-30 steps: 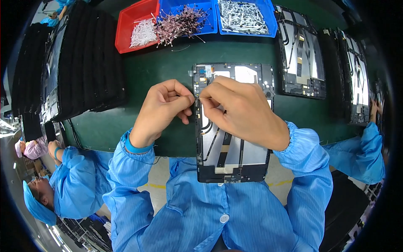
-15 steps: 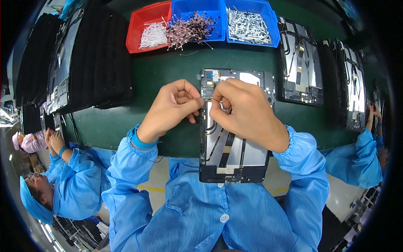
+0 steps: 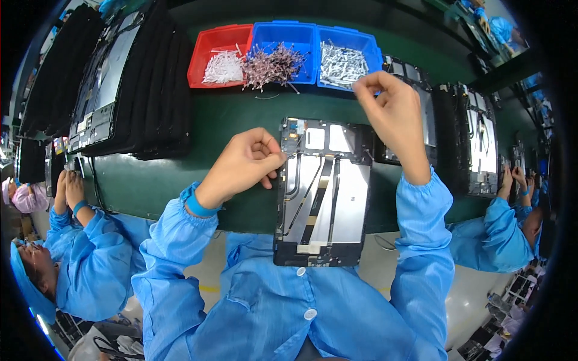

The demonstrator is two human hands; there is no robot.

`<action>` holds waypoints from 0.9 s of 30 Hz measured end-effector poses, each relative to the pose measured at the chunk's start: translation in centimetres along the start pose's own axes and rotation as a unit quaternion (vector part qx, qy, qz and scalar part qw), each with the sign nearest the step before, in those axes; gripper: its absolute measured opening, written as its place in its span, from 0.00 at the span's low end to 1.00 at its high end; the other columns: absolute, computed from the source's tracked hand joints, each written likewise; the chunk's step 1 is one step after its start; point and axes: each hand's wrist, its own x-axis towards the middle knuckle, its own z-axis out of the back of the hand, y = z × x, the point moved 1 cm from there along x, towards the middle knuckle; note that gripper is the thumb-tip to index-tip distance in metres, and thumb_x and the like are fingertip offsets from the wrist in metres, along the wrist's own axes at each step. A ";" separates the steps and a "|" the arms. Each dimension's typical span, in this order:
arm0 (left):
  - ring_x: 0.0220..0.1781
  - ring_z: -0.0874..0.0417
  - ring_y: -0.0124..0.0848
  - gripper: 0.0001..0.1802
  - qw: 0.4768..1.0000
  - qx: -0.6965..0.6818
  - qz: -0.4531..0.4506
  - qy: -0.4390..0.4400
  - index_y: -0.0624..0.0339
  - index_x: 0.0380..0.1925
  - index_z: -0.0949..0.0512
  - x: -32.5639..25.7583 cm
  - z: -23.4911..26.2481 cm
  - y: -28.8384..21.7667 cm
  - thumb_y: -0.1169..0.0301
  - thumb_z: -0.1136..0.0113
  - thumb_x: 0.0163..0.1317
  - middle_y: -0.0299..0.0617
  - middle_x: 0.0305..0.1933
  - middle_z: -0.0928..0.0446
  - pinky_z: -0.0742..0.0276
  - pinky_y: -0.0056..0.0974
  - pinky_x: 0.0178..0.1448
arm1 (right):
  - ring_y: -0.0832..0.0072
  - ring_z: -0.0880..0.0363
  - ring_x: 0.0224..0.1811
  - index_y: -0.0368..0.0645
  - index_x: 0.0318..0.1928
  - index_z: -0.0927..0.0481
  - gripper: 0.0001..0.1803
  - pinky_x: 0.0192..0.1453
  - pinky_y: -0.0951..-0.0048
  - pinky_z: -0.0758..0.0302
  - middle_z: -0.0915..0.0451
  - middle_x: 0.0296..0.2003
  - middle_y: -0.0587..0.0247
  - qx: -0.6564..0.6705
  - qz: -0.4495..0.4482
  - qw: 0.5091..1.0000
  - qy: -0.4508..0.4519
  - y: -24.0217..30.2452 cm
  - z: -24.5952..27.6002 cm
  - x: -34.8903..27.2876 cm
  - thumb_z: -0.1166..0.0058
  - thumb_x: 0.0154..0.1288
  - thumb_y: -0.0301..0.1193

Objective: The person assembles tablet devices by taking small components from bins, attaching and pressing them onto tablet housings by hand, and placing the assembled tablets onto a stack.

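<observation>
An opened tablet housing (image 3: 352,204), black-edged with silver plates and dark ribbon cables inside, lies in front of me and overhangs the table's near edge. My left hand (image 3: 244,161) is at its upper left edge, thumb and forefinger pinched together; whatever they hold is too small to name. Above the tablet's upper right corner, my right hand (image 3: 394,111) hovers by the right blue bin (image 3: 376,55), which holds small silvery-white pieces (image 3: 342,65). Its fingertips are pinched, and anything between them cannot be made out.
A red bin (image 3: 200,49) of white pieces and another blue bin (image 3: 286,30) with pinkish-brown wired parts stand at the back. Black tablet housings (image 3: 159,90) are stacked at left; more housings (image 3: 478,138) stand at right. Co-workers' hands (image 3: 73,192) show at both sides.
My right hand has lifted off the tablet and moved up and right toward the right blue bin. My left hand stays at the tablet's left edge.
</observation>
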 end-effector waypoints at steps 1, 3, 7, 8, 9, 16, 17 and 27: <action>0.28 0.20 0.23 0.09 1.000 -0.018 -0.005 -0.013 0.62 0.34 0.28 -0.2 -0.1 -0.2 0.71 0.36 0.65 0.35 0.28 0.23 0.22 0.28 0.27 | 0.69 0.17 0.30 0.36 0.34 0.15 0.07 0.33 0.70 0.24 0.16 0.29 0.56 -0.080 0.061 0.994 -0.032 -1.0 0.3 0.7 0.40 0.62 0.27; 0.28 0.20 0.23 0.10 0.998 -0.039 -0.027 -0.035 0.62 0.36 0.26 -0.6 0.1 0.0 0.68 0.36 0.67 0.36 0.29 0.22 0.23 0.28 0.29 | 0.64 0.17 0.34 0.37 0.34 0.15 0.06 0.37 0.66 0.24 0.16 0.31 0.55 -0.165 0.117 0.977 -0.073 -3.6 -0.3 3.0 0.40 0.62 0.27; 0.28 0.22 0.20 0.13 0.994 -0.043 -0.068 -0.071 0.64 0.37 0.25 -1.2 0.2 0.9 0.65 0.36 0.67 0.37 0.30 0.21 0.27 0.25 0.27 | 0.61 0.21 0.45 0.42 0.38 0.13 0.06 0.50 0.59 0.31 0.17 0.37 0.57 -0.359 0.258 0.897 0.018 -4.8 -2.7 5.7 0.38 0.62 0.28; 0.28 0.22 0.20 0.13 0.994 -0.040 -0.072 -0.069 0.64 0.37 0.25 -1.4 0.2 1.0 0.65 0.36 0.67 0.37 0.30 0.21 0.27 0.25 0.27 | 0.62 0.22 0.48 0.44 0.40 0.13 0.07 0.53 0.59 0.33 0.18 0.39 0.59 -0.376 0.258 0.889 0.050 -4.9 -3.1 6.1 0.38 0.62 0.28; 0.28 0.22 0.20 0.13 0.994 -0.032 -0.068 -0.076 0.64 0.37 0.25 -1.6 0.2 1.2 0.65 0.36 0.68 0.37 0.30 0.21 0.27 0.25 0.28 | 0.62 0.23 0.48 0.45 0.41 0.14 0.08 0.53 0.57 0.36 0.19 0.41 0.59 -0.368 0.237 0.897 0.069 -4.7 -3.2 6.3 0.38 0.61 0.28; 0.27 0.22 0.21 0.10 0.993 -0.011 -0.082 -0.086 0.62 0.35 0.25 -1.9 0.5 1.0 0.67 0.37 0.69 0.37 0.30 0.21 0.27 0.26 0.28 | 0.61 0.23 0.49 0.44 0.39 0.15 0.06 0.51 0.59 0.37 0.19 0.40 0.59 -0.385 0.210 0.891 0.120 -5.2 -2.3 7.6 0.40 0.62 0.29; 0.27 0.22 0.20 0.10 0.993 -0.013 -0.083 -0.087 0.62 0.35 0.25 -1.9 0.4 0.8 0.67 0.37 0.69 0.36 0.30 0.21 0.28 0.26 0.28 | 0.61 0.22 0.46 0.43 0.38 0.15 0.05 0.49 0.60 0.37 0.18 0.38 0.58 -0.354 0.230 0.902 0.089 -5.3 -2.1 7.4 0.40 0.62 0.29; 0.30 0.22 0.18 0.13 0.963 -0.152 -0.204 -0.089 0.66 0.44 0.22 -0.9 -2.6 -2.4 0.66 0.38 0.69 0.36 0.33 0.20 0.27 0.24 0.28 | 0.65 0.19 0.32 0.37 0.35 0.16 0.05 0.35 0.69 0.24 0.19 0.31 0.57 0.091 0.283 0.955 -0.001 3.5 -1.7 -3.9 0.34 0.56 0.21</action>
